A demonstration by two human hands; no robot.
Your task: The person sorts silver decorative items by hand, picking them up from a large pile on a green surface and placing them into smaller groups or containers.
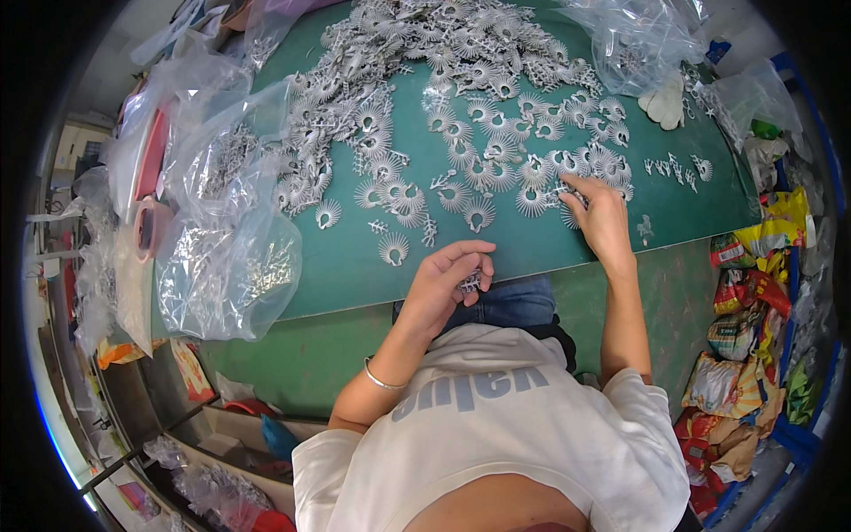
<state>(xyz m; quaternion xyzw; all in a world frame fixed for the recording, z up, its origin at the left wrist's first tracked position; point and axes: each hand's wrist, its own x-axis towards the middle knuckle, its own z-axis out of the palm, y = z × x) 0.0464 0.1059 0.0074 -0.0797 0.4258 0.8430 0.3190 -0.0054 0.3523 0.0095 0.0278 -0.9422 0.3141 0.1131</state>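
My left hand [449, 282] is curled at the table's near edge, palm turned up. In it lie small grey branch-shaped metal pieces [470, 282], partly covered by the fingers. Farther right, my right hand [598, 213] reaches down onto the table, thumb and forefinger bent toward each other in a pinch. Grey fan-shaped metal pieces with spiky rims [532, 202] lie under and around its fingertips. What sits between those fingertips is too small to make out. More fan-shaped pieces [479, 213] are spread singly and overlapping between the hands and the far heap.
A large heap of grey metal pieces [443, 40] covers the far part of the green table [355, 275]. Clear plastic bags [226, 275] with pieces inside stand left; another bag [634, 53] lies far right. Small branch pieces [674, 168] sit at right, near a pale glove-like item [663, 102].
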